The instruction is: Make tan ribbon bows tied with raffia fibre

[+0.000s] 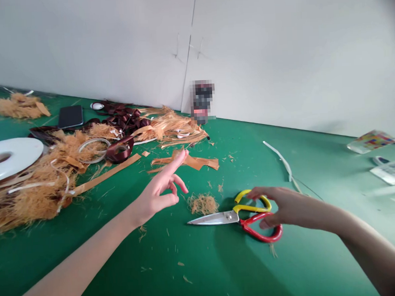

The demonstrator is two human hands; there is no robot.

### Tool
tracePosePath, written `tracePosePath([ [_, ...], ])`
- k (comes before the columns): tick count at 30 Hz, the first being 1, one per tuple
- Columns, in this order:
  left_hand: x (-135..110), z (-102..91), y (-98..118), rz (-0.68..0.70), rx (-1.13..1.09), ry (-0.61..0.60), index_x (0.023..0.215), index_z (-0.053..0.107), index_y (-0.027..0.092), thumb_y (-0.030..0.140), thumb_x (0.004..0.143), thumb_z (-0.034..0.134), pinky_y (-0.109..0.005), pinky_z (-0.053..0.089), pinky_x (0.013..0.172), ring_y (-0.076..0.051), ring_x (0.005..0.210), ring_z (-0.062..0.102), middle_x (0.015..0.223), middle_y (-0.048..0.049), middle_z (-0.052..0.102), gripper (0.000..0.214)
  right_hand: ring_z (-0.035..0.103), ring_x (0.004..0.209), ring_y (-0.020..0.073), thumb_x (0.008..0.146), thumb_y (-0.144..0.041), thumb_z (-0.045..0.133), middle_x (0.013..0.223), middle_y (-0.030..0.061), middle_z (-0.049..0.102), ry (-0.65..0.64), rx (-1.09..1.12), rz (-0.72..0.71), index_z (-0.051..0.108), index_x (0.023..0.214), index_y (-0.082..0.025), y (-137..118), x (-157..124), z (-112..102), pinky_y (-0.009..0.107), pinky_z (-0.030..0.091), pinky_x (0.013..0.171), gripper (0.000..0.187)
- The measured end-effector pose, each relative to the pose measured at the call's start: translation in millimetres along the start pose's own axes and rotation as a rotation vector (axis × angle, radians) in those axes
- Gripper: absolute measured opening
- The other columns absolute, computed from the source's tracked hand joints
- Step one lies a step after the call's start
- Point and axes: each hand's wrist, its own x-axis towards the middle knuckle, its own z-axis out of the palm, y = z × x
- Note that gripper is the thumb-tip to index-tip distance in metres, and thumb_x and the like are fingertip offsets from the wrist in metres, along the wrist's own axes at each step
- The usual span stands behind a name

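My left hand point(160, 187) was empty and held in a narrow, partly curled position above the bench point(197, 271), with the index finger extended and the remaining fingers bent inward. My right hand point(282, 207) was curved in a narrow span over the handles of the scissors point(221, 217), which lay flat with the steel blades closed and pointing left. The yellow loop lay nearest my fingers and the red loop nearest my thumb; I could not tell whether the hand was touching or gripping either loop. A small tuft of tan fibre point(203, 204) lay just beside the blades, between my hands. Loose tan strips point(185, 161) lay beyond my left hand. A large heap of tan fibre point(31, 196) occupied the left of the bench, with a white ribbon spool point(9, 158) at its edge and a coil of dark red ribbon point(120, 150) near its far side. More dark red ribbon point(125, 118) and a black phone point(70, 116) lay farther back, near the white wall point(278, 51). A white strip point(282, 159) lay on the bench beyond my right hand.
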Motion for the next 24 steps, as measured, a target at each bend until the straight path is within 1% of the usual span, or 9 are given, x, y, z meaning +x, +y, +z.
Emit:
tracePosePath([
  [2,-1,8.1,1,0.009,0.127,-0.007,0.151,0.014,0.044,0.01,0.079,0.05,-0.033,0.045,0.079,-0.019,0.1,0.056,0.163,0.0001,0.004,0.087,0.058,0.114,0.0342,0.069,-0.05,0.068,0.127,0.013,0.061,0.235,0.138,-0.004,0.058,0.114,-0.021,-13,0,2,0.05,0.046,0.095,0.055],
  [3,-1,12.5,1,0.021,0.192,-0.008,0.151,0.011,0.044,0.009,0.079,0.049,-0.036,0.043,0.086,-0.021,0.106,0.054,0.163,0.0003,0.006,0.088,0.057,0.116,0.0328,0.068,-0.053,0.069,0.13,0.0154,0.059,0.331,0.299,-0.04,0.054,0.118,-0.019,-23,2,4,0.05,0.046,0.098,0.061],
  [4,-2,17.0,1,0.039,0.255,-0.008,0.151,0.008,0.043,0.009,0.08,0.049,-0.039,0.041,0.093,-0.022,0.112,0.052,0.163,0.0004,0.008,0.089,0.059,0.115,0.0304,0.069,-0.053,0.07,0.13,0.0166,0.058,0.363,0.475,-0.115,0.048,0.123,-0.019,-34,4,7,0.048,0.048,0.098,0.068],
  [7,-2,30.3,-3,0.114,0.436,-0.019,0.152,0.006,0.04,0.007,0.079,0.048,-0.046,0.033,0.106,-0.025,0.124,0.044,0.162,0.0006,0.013,0.091,0.063,0.111,0.0263,0.067,-0.045,0.075,0.129,0.0162,0.059,0.335,0.823,-0.351,0.047,0.121,-0.021,-67,15,16,0.044,0.054,0.092,0.065],
  [11,2,38.4,-3,0.188,0.692,0.017,0.153,0.0,0.036,0.01,0.079,0.05,-0.05,0.034,0.106,-0.028,0.123,0.046,0.16,-0.0046,0.022,0.093,0.07,0.086,0.018,0.063,-0.034,0.082,0.096,0.0067,0.071,0.323,0.948,-0.506,0.061,0.098,-0.017,-94,30,14,0.037,0.056,0.086,0.044],
  [14,8,30.2,9,0.252,0.917,0.114,0.153,-0.001,0.032,0.01,0.081,0.049,-0.051,0.038,0.102,-0.029,0.122,0.05,0.159,-0.0096,0.025,0.09,0.068,0.069,0.013,0.058,-0.029,0.086,0.077,0.0001,0.069,0.362,1.034,-0.566,0.064,0.093,-0.016,-98,36,1,0.031,0.057,0.074,0.043],
  [18,14,6.1,30,0.313,1.123,0.399,0.154,0.007,0.027,0.009,0.085,0.046,-0.047,0.038,0.107,-0.029,0.129,0.048,0.155,-0.0103,0.034,0.081,0.066,0.067,0.0106,0.057,-0.024,0.087,0.073,-0.002,0.069,0.421,1.121,-0.65,0.066,0.092,-0.016,-93,41,-19,0.029,0.056,0.075,0.041],
  [21,14,-9.4,31,0.267,1.166,0.52,0.153,0.014,0.026,0.013,0.085,0.05,-0.047,0.036,0.11,-0.03,0.133,0.044,0.154,-0.0088,0.035,0.078,0.067,0.069,0.0109,0.057,-0.024,0.086,0.074,-0.0019,0.069,0.451,1.121,-0.593,0.066,0.092,-0.015,-83,48,-24,0.029,0.056,0.078,0.041],
  [24,9,-17.9,15,0.168,1.206,0.519,0.152,0.02,0.022,0.016,0.085,0.051,-0.048,0.036,0.11,-0.03,0.132,0.046,0.151,-0.0107,0.041,0.074,0.07,0.072,0.0137,0.056,-0.024,0.085,0.076,0.0,0.072,0.47,1.08,-0.46,0.065,0.092,-0.016,-68,64,-18,0.032,0.057,0.079,0.042],
])
